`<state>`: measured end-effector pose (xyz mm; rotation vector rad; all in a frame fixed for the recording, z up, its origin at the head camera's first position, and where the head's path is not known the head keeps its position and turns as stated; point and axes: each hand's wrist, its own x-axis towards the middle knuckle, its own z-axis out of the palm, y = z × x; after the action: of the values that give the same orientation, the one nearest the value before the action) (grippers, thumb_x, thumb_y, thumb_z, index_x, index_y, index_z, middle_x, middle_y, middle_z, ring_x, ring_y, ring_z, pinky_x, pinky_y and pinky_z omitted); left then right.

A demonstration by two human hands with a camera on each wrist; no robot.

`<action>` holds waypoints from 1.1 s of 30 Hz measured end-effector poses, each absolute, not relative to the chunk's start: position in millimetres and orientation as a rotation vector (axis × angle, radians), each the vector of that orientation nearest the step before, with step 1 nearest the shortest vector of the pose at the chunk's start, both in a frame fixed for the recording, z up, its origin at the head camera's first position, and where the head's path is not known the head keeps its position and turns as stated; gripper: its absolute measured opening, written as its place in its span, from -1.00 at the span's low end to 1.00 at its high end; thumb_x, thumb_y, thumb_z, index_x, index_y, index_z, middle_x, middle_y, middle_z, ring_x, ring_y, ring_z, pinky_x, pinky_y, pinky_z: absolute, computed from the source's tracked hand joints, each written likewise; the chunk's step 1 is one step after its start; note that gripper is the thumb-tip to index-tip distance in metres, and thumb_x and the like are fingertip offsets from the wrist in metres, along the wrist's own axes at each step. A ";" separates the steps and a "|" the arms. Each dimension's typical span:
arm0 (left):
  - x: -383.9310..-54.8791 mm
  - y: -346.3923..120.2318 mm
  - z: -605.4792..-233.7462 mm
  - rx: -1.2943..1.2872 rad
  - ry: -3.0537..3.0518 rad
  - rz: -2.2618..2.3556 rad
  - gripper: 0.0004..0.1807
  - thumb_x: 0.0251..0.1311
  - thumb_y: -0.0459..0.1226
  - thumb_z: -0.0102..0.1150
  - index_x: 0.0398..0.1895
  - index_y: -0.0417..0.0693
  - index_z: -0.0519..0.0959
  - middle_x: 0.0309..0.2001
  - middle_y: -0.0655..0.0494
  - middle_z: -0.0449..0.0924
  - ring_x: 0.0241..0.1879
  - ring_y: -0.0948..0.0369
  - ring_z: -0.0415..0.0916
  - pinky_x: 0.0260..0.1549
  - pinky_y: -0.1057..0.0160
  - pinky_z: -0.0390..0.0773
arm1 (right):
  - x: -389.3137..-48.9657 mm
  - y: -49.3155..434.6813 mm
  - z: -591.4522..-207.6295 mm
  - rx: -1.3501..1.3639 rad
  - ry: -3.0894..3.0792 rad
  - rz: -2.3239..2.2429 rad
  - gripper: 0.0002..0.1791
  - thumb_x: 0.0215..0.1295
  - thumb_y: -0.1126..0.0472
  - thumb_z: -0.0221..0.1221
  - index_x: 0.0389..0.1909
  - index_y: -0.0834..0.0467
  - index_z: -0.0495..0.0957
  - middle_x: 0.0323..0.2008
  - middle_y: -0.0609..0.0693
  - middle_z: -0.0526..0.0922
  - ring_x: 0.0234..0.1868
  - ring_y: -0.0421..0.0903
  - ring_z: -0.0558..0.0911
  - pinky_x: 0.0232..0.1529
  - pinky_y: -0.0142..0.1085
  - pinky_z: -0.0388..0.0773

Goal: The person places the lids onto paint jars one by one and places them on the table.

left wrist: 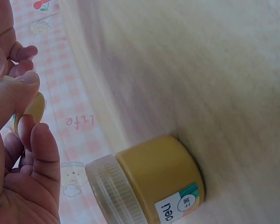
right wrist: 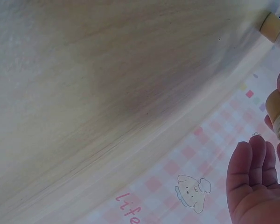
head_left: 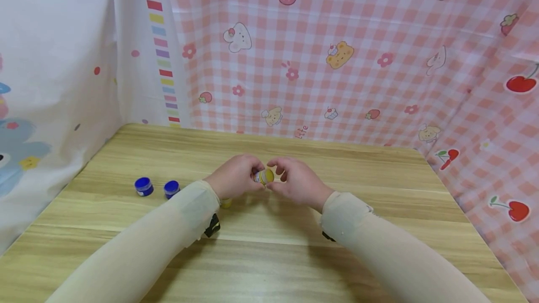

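My left hand [head_left: 237,176] grips a small yellow paint jar [head_left: 265,176] by its body, tilted so the lid end faces right. In the right wrist view this jar [right wrist: 277,105] shows a clear ridged lid. Around the lid end, my right hand [head_left: 301,183] is held with fingers spread and loosely bent. Its fingers [right wrist: 256,161] appear apart from the jar in the right wrist view. A second yellow jar [left wrist: 158,177] with a clear lid and a "deli" label stands on the table below the left wrist; the left arm partly hides it in the head view.
Two blue paint jars, one farther left [head_left: 144,186] and one nearer the left sleeve [head_left: 171,189], stand on the wooden table [head_left: 269,265]. Patterned cloth [head_left: 311,92] hangs along the table's back and sides.
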<state>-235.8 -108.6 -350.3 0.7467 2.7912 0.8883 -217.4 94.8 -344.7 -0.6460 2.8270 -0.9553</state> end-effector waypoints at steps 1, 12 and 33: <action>-235.5 -108.9 -350.1 0.746 2.790 0.890 -0.72 0.19 -0.22 0.54 -0.12 -0.11 0.69 -0.18 0.10 0.67 -0.21 0.22 0.58 -0.12 0.24 0.64 | -217.5 94.7 -344.7 -0.644 2.827 -0.957 -0.58 0.33 0.15 0.43 0.17 0.05 0.62 -0.08 0.03 0.63 -0.13 -0.06 0.61 -0.09 -0.20 0.60; -236.3 -110.5 -350.6 0.773 2.785 0.890 -0.73 0.19 -0.23 0.53 -0.12 -0.12 0.69 -0.20 0.10 0.68 -0.23 0.23 0.58 -0.14 0.25 0.63 | -217.4 94.4 -344.7 -0.632 2.824 -0.950 -0.59 0.34 0.15 0.42 0.17 0.04 0.62 -0.07 0.02 0.62 -0.11 -0.05 0.61 -0.06 -0.18 0.62; -234.9 -110.8 -350.3 0.783 2.805 0.874 -0.72 0.18 -0.24 0.55 -0.12 -0.14 0.68 -0.17 0.07 0.67 -0.21 0.21 0.58 -0.12 0.23 0.64 | -217.0 94.5 -346.0 -0.662 2.832 -0.951 -0.59 0.32 0.16 0.43 0.16 0.04 0.62 -0.05 0.04 0.63 -0.08 0.02 0.64 -0.05 -0.16 0.62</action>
<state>-234.9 -110.8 -350.3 0.7827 2.8050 0.8744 -217.0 94.5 -346.0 -0.6617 2.8320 -0.9512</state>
